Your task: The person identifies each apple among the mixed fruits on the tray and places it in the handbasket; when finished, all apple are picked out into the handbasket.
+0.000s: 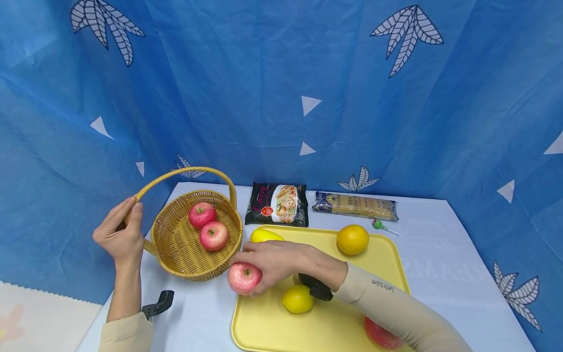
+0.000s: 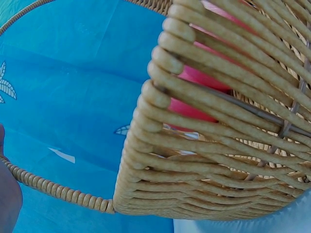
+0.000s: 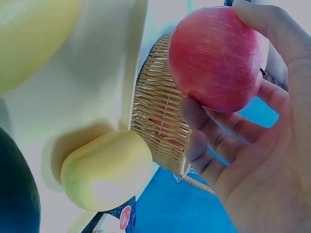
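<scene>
The right hand (image 1: pixel 274 264) grips a red apple (image 1: pixel 245 277) between thumb and fingers, holding it over the left edge of the yellow tray (image 1: pixel 255 337), just beside the basket's outer wall. The left hand (image 1: pixel 120 232) holds the arched handle (image 1: pixel 193 169) on its left side, fingers curled round it.

The wicker basket (image 1: pixel 182 254) stands on the left of the table (image 1: pixel 186 327), with one apple (image 1: pixel 202 215) and a second apple (image 1: pixel 213 235) lying inside, close together. The step in hand looks like carrying the gripped apple between tray and basket, with the left hand steadying the basket by its handle. If the basket is where it goes, the next move calls for lifting it over the near right rim, keeping it under the arch, and lowering it gently into the bare space in front of the other two.

Around the right hand, the tray bears a lemon (image 1: pixel 297 299), a yellow fruit (image 1: pixel 266 235) partly behind the hand, an orange (image 1: pixel 353 239) at the far right and a red fruit (image 1: pixel 381 335) half hidden by the sleeve. Beyond the tray lie a black noodle packet (image 1: pixel 278 204), a long packet (image 1: pixel 356 205) and a lollipop (image 1: pixel 384 227), with a blue cloth (image 1: pixel 272 73) behind
</scene>
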Available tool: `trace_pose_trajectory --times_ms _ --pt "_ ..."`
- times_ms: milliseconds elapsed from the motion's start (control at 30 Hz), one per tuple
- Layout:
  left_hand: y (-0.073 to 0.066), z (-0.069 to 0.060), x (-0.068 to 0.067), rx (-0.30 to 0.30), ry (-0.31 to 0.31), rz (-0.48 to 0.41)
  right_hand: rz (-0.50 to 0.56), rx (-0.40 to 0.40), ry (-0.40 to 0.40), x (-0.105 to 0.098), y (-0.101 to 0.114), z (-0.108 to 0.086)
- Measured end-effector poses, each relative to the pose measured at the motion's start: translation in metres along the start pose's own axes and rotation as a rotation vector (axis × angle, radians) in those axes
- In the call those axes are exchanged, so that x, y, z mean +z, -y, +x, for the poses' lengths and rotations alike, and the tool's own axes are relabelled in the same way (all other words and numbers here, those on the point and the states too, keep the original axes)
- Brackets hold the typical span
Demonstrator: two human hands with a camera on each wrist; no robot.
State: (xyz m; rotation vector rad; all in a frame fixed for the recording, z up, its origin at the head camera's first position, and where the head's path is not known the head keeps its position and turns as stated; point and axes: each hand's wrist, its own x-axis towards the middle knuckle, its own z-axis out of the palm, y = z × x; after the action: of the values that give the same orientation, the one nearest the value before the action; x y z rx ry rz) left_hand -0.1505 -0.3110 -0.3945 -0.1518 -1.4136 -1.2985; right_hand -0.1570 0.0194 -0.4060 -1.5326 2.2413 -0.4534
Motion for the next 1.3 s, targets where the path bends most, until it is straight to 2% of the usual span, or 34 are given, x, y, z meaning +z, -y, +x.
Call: trace_pose_trajectory --times_ms 333,633,933,1300 --pt "0.002 0.001 0.002 0.018 -0.017 -0.05 -0.047 -0.021 -0.033 -0.002 0.002 0.002" --pt "0.0 0.0 0.0 -0.005 -0.014 -0.009 -0.046 -0.014 -0.055 -0.005 0.004 0.004" --pt "-0.001 0.0 -0.001 -0.018 -0.007 -0.032 -0.082 -0.008 -0.063 -0.008 0.008 0.009" --pt "-0.001 0.0 -0.002 -0.024 0.001 -0.016 -0.054 -0.003 -0.074 -0.011 0.011 0.017"
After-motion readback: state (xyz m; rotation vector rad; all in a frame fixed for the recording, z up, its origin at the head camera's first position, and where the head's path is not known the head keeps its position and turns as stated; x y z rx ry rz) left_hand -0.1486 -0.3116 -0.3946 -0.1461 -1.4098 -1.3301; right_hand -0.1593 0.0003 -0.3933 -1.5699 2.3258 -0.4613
